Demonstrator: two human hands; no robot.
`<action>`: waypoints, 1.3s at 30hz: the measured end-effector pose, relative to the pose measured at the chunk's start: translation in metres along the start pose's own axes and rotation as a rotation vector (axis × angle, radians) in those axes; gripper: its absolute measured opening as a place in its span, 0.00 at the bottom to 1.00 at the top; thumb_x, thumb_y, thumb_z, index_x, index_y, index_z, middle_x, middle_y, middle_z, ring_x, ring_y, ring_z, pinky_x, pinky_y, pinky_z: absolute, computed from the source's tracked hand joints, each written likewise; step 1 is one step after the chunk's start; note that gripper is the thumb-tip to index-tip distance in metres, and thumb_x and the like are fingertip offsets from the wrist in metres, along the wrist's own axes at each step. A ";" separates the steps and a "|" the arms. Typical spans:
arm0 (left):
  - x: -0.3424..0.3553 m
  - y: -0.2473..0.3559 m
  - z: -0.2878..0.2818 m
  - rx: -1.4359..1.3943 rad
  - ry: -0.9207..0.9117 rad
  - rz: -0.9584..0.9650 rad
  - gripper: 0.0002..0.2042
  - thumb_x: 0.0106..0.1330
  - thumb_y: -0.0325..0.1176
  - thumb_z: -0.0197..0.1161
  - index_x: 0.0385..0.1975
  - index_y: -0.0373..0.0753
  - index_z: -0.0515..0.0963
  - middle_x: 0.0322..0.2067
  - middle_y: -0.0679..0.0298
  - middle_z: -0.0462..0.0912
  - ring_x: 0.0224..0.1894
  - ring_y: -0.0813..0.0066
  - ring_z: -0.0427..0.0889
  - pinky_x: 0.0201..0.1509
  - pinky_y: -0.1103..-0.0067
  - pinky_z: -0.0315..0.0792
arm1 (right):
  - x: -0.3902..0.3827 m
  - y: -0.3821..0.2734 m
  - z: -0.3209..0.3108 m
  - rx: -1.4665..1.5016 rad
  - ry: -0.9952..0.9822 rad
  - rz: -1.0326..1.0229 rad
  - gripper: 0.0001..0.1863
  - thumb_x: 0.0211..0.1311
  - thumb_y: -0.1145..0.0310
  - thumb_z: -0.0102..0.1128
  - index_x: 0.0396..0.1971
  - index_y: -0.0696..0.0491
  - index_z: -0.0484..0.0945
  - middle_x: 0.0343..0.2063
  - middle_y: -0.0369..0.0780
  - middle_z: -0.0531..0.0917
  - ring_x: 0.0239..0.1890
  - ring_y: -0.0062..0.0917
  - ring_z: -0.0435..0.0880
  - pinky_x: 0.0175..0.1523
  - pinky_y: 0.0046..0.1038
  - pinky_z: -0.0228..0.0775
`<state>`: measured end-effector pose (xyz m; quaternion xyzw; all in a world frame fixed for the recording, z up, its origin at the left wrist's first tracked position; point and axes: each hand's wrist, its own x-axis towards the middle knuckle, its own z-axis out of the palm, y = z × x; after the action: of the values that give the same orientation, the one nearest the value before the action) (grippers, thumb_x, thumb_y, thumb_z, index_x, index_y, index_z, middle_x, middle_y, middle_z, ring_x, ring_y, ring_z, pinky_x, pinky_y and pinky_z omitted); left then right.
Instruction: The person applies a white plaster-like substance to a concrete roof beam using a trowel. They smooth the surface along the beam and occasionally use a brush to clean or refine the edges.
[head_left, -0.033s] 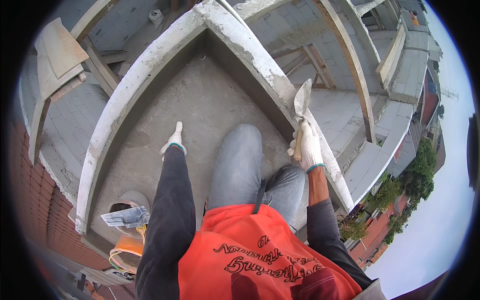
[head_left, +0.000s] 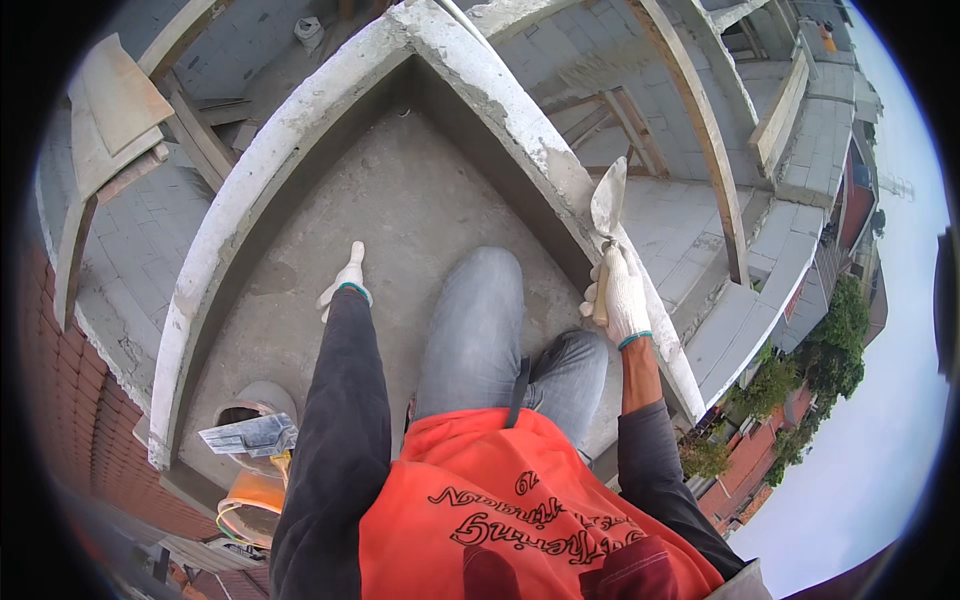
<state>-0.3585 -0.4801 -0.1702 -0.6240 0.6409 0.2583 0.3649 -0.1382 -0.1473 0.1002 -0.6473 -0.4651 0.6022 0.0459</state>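
My right hand (head_left: 627,298), in a white knit glove, grips the wooden handle of a pointing trowel (head_left: 608,198). The metal blade points away from me, over the top edge of the right-hand low wall (head_left: 560,172), with grey smears on it. On the left, my gloved left hand (head_left: 347,282) holds nothing, its fingers stretched out and apart. It is over the grey cement floor (head_left: 390,190); whether it touches the floor, I cannot tell. My knees in grey jeans lie between the two hands.
Near my left forearm stand a round grey container (head_left: 265,397), a flat metal finishing trowel (head_left: 245,436) and an orange bucket (head_left: 256,495). Low walls meet in a point ahead. Timber props (head_left: 700,130) stand beyond the right wall, and boards (head_left: 115,110) at far left. Rooftops and trees lie below right.
My right hand and the trowel have shifted very slightly to the right, and the hand sits a touch nearer to me. The left hand stays almost where it was.
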 end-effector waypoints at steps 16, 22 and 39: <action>0.047 -0.012 0.043 -0.032 0.098 0.150 0.92 0.29 0.86 0.81 0.86 0.29 0.33 0.88 0.41 0.34 0.89 0.43 0.40 0.89 0.54 0.50 | -0.053 0.031 0.019 -0.425 -0.248 -0.199 0.22 0.88 0.56 0.49 0.68 0.54 0.72 0.30 0.38 0.79 0.17 0.22 0.78 0.20 0.30 0.73; 0.012 -0.003 0.027 0.120 -0.009 0.169 0.92 0.33 0.90 0.75 0.86 0.31 0.28 0.88 0.42 0.25 0.89 0.44 0.27 0.88 0.43 0.45 | -0.028 0.003 -0.019 -0.076 0.059 -0.040 0.20 0.85 0.56 0.54 0.66 0.50 0.70 0.31 0.34 0.75 0.19 0.21 0.78 0.19 0.31 0.77; 0.003 -0.002 0.020 0.212 0.139 0.132 0.93 0.31 0.87 0.78 0.85 0.26 0.30 0.86 0.31 0.35 0.87 0.27 0.41 0.88 0.42 0.44 | -0.017 -0.113 0.262 -0.912 -0.451 -0.617 0.26 0.82 0.48 0.56 0.63 0.55 0.77 0.39 0.54 0.89 0.40 0.43 0.93 0.50 0.43 0.82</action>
<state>-0.3534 -0.4665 -0.1837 -0.5548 0.7279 0.1687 0.3659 -0.4122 -0.2259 0.1118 -0.2926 -0.8417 0.4231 -0.1641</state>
